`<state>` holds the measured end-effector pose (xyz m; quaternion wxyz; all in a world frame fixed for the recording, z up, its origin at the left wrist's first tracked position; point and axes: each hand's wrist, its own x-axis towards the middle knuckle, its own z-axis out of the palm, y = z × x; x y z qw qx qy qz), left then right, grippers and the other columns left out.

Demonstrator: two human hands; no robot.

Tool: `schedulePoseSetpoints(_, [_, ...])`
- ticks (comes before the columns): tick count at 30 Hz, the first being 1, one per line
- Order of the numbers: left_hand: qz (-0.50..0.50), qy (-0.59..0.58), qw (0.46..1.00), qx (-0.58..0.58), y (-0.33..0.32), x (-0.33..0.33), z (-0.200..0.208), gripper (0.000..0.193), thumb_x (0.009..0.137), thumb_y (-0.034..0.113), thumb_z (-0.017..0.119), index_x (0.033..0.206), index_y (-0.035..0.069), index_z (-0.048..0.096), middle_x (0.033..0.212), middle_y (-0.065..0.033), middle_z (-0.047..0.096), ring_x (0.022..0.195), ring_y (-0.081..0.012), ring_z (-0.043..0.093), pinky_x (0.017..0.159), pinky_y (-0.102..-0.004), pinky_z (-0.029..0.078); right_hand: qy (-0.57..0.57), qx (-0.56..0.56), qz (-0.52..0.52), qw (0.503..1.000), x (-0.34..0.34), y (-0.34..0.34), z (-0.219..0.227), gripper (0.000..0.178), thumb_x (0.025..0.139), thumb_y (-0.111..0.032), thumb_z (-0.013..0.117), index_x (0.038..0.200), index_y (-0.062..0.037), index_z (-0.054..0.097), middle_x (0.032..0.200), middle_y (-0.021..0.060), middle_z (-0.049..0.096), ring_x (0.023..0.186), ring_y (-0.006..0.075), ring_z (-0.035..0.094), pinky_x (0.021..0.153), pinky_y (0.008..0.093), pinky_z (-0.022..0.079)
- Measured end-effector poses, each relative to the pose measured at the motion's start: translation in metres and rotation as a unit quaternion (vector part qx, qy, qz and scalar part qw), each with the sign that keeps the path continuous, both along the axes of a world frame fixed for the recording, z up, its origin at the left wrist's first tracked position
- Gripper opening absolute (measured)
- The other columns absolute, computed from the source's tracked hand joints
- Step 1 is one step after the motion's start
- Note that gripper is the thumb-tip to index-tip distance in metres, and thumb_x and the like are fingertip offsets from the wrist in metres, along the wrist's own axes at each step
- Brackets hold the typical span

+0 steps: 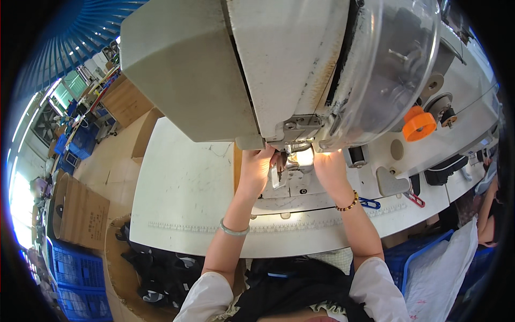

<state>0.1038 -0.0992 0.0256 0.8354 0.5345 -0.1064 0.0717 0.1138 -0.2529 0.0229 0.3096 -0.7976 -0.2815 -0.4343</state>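
A large grey-white industrial sewing machine (289,59) fills the upper middle of the view. Both my hands reach under its head, one on each side of the lit needle area (301,156). On the left, my left hand (257,165) is close beside the presser foot (278,176); its fingertips are partly covered by the machine. A small dark shape lies by those fingers, too unclear to name. My right hand (329,163) is right of the needle area, its fingers hidden under the head. Whether either hand grips anything does not show.
The white sewing table (177,188) has a printed ruler along its front edge. Blue-handled thread snips (370,203) and a red-handled tool (416,199) lie at right. An orange knob (418,124) juts out. A carton (120,236) of dark pieces stands lower left, blue crates (78,265) beyond.
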Motion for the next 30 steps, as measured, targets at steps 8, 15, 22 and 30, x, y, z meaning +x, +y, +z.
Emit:
schedulePoseSetpoints(8, [-0.022, -0.025, 0.999, -0.037, 0.001, 0.002, -0.006, 0.008, 0.083, 0.006, 0.046, 0.086, 0.004, 0.053, 0.081, 0.0015, 0.053, 0.063, -0.003, 0.041, 0.051, -0.0173, 0.031, 0.102, 0.013, 0.028, 0.994, 0.001, -0.001, -0.005, 0.004, 0.063, -0.005, 0.055, 0.065, -0.0014, 0.054, 0.058, 0.011, 0.051, 0.057, 0.0294, 0.049, 0.055, 0.037, 0.036])
schedulePoseSetpoints(15, [0.003, 0.009, 1.0, -0.016, 0.0, 0.005, -0.006, 0.011, 0.085, 0.012, 0.047, 0.085, 0.002, 0.054, 0.079, 0.0005, 0.054, 0.057, -0.0023, 0.037, 0.049, -0.0159, 0.028, 0.089, -0.03, -0.012, 0.996, 0.005, -0.002, -0.011, 0.007, 0.067, -0.005, 0.051, 0.065, 0.0011, 0.051, 0.063, 0.0128, 0.049, 0.063, 0.0296, 0.048, 0.058, 0.0381, 0.037])
schedulePoseSetpoints(22, [0.005, -0.002, 1.0, -0.03, 0.0, 0.005, -0.01, 0.011, 0.084, 0.013, 0.05, 0.086, 0.003, 0.054, 0.078, 0.0006, 0.054, 0.058, -0.0031, 0.038, 0.048, -0.0169, 0.029, 0.056, -0.031, -0.023, 0.998, 0.002, -0.001, -0.005, 0.008, 0.07, -0.005, 0.047, 0.068, 0.0018, 0.05, 0.069, 0.0142, 0.051, 0.064, 0.0307, 0.047, 0.06, 0.0391, 0.037])
schedulePoseSetpoints(30, [-0.021, -0.014, 0.999, -0.039, 0.0, 0.006, -0.012, 0.013, 0.086, 0.011, 0.047, 0.088, 0.0, 0.054, 0.083, -0.0019, 0.056, 0.061, -0.0034, 0.041, 0.051, -0.0164, 0.031, 0.105, -0.004, -0.015, 0.994, 0.002, -0.005, -0.009, 0.004, 0.065, -0.001, 0.048, 0.065, 0.0036, 0.049, 0.071, 0.0171, 0.049, 0.071, 0.0325, 0.047, 0.061, 0.0383, 0.038])
